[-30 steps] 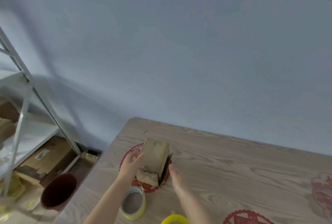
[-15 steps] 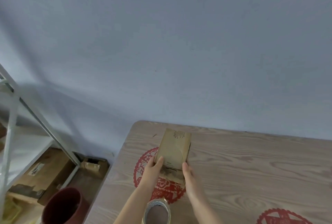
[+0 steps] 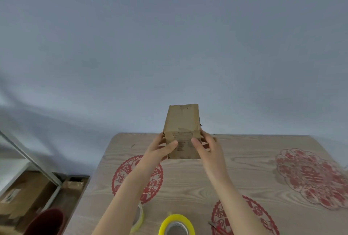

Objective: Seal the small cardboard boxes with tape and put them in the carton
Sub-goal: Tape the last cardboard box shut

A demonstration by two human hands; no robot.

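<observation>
Small cardboard box (image 3: 181, 131), only one, is held in the air over the far part of the wooden table (image 3: 244, 151), left hand (image 3: 160, 149) clamped on its left side, right hand (image 3: 208, 147) on its right side. On the table lie three red paper-cuts (image 3: 120, 174) and two tape rolls: a pale roll (image 3: 140, 219) partly under the left forearm, a yellow roll (image 3: 176, 217) just beside it.
</observation>
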